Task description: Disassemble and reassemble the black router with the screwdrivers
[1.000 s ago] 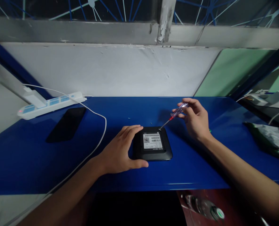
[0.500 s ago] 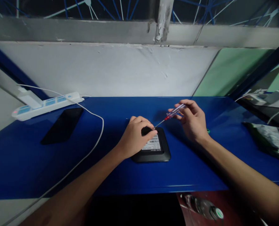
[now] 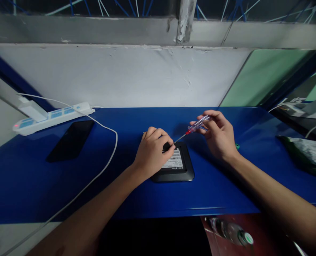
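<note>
A black, flat device with rounded corners lies on the blue table, a printed white label on its upper face. Over its far left part rests my left hand, thumb and forefinger pinched together at the tip of a screwdriver; anything between them is too small to make out. My right hand is closed on the clear purple handle of the screwdriver, which has a red collar and a thin metal shaft. The shaft slants down and left to the left fingertips, above the device's far edge.
A black phone lies at the left, beside a white power strip with a charger. A white cable crosses the table's left side. At the right edge sits a plastic packet. A bottle lies below the table.
The left thumb and forefinger have closed together at the screwdriver's tip. My right hand has barely moved with the screwdriver. The view has tilted slightly.
</note>
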Demonstrator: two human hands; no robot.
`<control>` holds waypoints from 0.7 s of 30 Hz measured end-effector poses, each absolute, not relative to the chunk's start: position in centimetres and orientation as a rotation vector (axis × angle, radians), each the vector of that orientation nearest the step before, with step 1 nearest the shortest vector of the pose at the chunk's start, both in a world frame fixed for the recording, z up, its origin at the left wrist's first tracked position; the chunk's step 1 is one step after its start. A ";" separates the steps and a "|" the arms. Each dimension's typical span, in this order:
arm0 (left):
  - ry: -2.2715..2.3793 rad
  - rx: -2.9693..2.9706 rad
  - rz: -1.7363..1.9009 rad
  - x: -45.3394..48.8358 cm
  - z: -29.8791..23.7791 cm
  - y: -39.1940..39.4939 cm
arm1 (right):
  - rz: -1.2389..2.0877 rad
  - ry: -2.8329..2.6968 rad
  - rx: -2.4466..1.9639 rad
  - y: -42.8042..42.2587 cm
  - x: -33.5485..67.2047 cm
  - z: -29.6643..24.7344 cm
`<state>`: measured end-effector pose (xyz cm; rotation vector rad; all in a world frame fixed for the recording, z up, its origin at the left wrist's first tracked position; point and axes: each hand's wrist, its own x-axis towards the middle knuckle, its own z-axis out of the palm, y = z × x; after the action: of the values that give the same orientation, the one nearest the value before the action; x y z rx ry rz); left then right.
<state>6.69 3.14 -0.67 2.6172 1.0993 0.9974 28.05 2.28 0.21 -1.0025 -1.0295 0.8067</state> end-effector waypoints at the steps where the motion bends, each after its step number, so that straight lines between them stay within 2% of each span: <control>1: 1.101 2.627 0.998 6.7 -0.7 3.1 | 0.813 -1.018 -0.997 2.2 28.0 0.2; 13: 1.089 2.603 0.942 5.9 0.2 3.0 | 0.823 -0.951 -0.973 2.6 28.7 0.3; 21: 0.920 2.460 0.409 1.5 0.7 2.6 | 0.803 -0.876 -1.029 3.2 29.4 0.3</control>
<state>1.51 2.62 0.72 2.4596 0.9204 0.4089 29.37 3.20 0.34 -1.0292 -0.8763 0.8025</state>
